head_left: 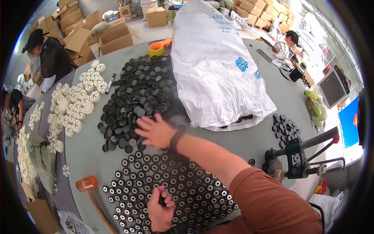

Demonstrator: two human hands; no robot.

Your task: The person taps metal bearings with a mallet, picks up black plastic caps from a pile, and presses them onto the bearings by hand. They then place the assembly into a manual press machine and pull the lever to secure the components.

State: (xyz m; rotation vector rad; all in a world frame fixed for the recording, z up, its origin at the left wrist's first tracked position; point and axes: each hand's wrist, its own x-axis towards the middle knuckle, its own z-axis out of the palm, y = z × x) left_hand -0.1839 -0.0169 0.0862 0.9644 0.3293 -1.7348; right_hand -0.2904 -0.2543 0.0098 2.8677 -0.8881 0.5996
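Observation:
Reaching across the table, my right hand (156, 132) has its fingers spread over the near edge of a large heap of black round caps (142, 91). It looks slightly blurred, and I cannot tell whether it touches them. Nearer to me, my left hand (161, 210) is closed, its fingers curled together; whatever may be inside is hidden. Under and around it lie many black rings with shiny metal centres (132, 191), laid out flat in loose rows. A wristband circles my right wrist.
A white woven sack (218, 70) lies beyond the heap. White plastic parts (74, 103) cover the left side, near a marker (110, 84). A mallet (87, 183) rests at lower left, a hand press (295, 156) stands right. Orange tape dispenser (157, 48) sits behind. Other people work around.

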